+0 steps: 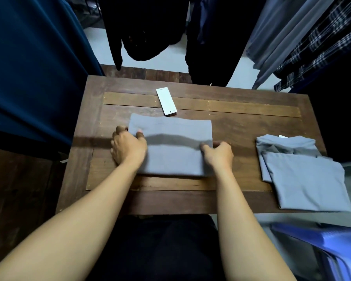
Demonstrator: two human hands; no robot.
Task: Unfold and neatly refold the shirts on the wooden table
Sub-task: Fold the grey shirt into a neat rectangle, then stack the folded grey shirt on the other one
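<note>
A grey shirt lies folded into a rectangle in the middle of the wooden table. Its far part is raised over the near part, with a dark shadow between them. My left hand grips the shirt's left edge with thumb and fingers curled round the fold. On the other side, my right hand pinches the right edge at the same fold. A second folded grey shirt lies at the table's right end and reaches over the front corner.
A white paper tag lies on the table just beyond the shirt. Dark clothes hang beyond the table, a blue garment at the left, grey and checked ones at the right. A blue plastic stool stands at the lower right.
</note>
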